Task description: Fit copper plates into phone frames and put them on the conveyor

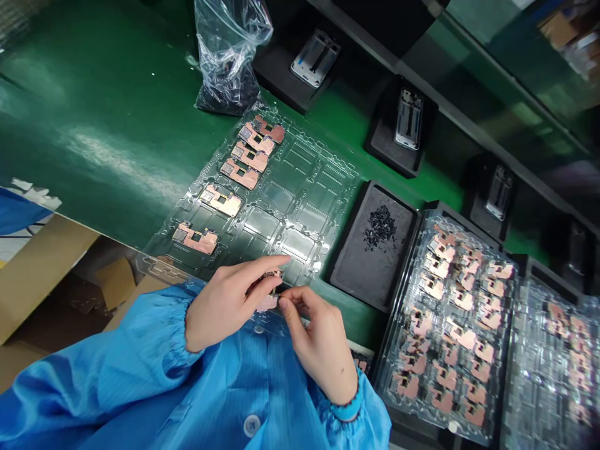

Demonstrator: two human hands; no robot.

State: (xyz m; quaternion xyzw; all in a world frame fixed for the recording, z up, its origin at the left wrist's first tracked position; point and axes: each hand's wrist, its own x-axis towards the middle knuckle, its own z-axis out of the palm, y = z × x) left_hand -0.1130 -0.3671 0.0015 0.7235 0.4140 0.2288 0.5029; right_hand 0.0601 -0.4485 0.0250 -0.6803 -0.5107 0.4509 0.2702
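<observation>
My left hand (227, 301) is closed on a small copper-coloured circuit board (267, 304), gripping it between thumb and fingers close to my body. Much of this board is hidden by the fingers. At its right edge, my right hand (323, 337) pinches thumb and forefinger together; whatever lies between those fingertips is too small or hidden to make out. Beneath and beyond both hands lies a clear plastic tray (300, 206) with moulded pockets. Several similar boards, such as the nearest one (195, 239), line its left side.
A black tray (351, 275) right of my hands holds a pile of tiny black pieces (380, 228). Further right, a clear tray (450, 381) is filled with boards. A plastic bag (229, 75) of dark parts stands behind. Phone frames (409, 119) rest on black stands along the back.
</observation>
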